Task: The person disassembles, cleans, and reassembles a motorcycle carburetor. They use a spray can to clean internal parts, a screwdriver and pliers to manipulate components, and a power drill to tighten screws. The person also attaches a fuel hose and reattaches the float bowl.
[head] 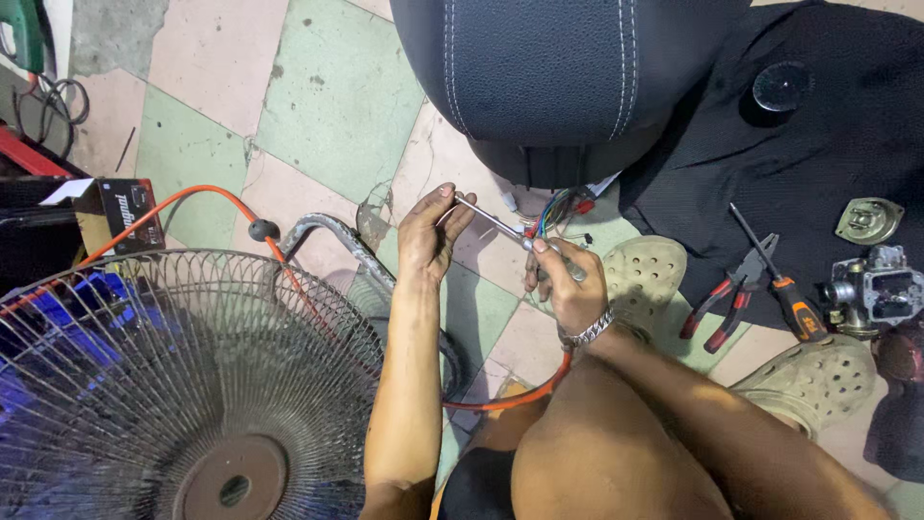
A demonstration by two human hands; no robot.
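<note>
Fan grille (183,385) nearest | both hands grip thin metal rod (491,221): left hand (430,236) upper-left end, right hand (568,284) lower-right

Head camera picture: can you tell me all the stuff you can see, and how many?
metal rod: 1, silver, held between both hands
wires: a bunch, mixed colours, under the seat
seat: 1, black with white stitching, top middle
fan: 1, grey wire cage, bottom left
cable: 1, orange, across the floor
box: 1, black, left
cloth: 1, black, top right
pliers: 1, red handles, right
screwdriver: 1, orange and black handle, right
metal engine part: 1, grey, far right
clogs: 2, beige, on the feet
left hand: 1, grips the rod's far end
right hand: 1, bracelet on wrist, holds the rod's near end
</note>
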